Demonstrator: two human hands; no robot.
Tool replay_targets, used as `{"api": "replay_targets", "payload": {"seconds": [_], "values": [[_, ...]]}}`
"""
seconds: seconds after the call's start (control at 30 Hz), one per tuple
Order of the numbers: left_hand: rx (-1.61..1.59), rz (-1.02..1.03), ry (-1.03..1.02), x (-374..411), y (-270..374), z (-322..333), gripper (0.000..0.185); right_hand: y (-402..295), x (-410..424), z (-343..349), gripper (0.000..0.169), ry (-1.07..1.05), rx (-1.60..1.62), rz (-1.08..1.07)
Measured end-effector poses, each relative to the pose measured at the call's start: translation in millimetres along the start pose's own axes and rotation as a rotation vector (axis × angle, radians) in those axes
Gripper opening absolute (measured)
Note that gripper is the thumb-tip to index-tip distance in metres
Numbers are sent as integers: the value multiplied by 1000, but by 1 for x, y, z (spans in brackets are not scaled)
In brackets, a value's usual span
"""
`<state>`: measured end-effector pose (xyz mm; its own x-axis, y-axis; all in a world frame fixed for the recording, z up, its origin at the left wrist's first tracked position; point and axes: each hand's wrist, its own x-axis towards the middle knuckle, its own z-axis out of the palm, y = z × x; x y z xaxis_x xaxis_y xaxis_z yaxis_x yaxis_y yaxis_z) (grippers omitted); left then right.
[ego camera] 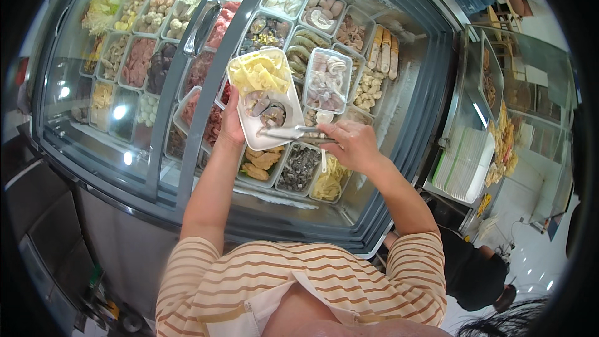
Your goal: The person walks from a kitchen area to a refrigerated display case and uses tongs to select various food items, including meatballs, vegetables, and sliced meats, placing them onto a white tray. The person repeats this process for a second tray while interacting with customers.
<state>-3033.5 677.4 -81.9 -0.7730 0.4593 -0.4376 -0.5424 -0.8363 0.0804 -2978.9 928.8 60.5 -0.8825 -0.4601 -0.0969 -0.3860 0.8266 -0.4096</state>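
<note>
My left hand grips the left edge of a white tray held over a glass-topped display freezer. Yellow sliced food lies in the tray's upper part, and dark, shiny pieces sit below it. In my right hand is a pair of metal tongs; their tips reach over the tray's lower end, just under the dark pieces. Whether the tips hold anything cannot be told. Just right of the tray, a clear tub of squid-like pieces rests on top of other tubs. A white spoon handle shows below my right hand.
Around the tray stand tubs of shrimp, shredded dark food and golden pieces. Sliding glass with a grey frame covers the left side. Stacked white trays stand at right. Two other people are partly visible at right.
</note>
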Motion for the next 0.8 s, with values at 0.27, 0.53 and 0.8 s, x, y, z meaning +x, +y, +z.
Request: {"api": "replay_targets", "payload": {"seconds": [0.27,0.53,0.8], "values": [[-41,-119,-174,-21,-19,-1,61,-8,-43,-15,32,54,-74,49],[149,-188,-129,-58,-43,55,65,-38,-101,-28,39,10,-157,149],[239,-181,-98,-100,-18,37,63,-100,-158,-13,63,150,317,477]]}}
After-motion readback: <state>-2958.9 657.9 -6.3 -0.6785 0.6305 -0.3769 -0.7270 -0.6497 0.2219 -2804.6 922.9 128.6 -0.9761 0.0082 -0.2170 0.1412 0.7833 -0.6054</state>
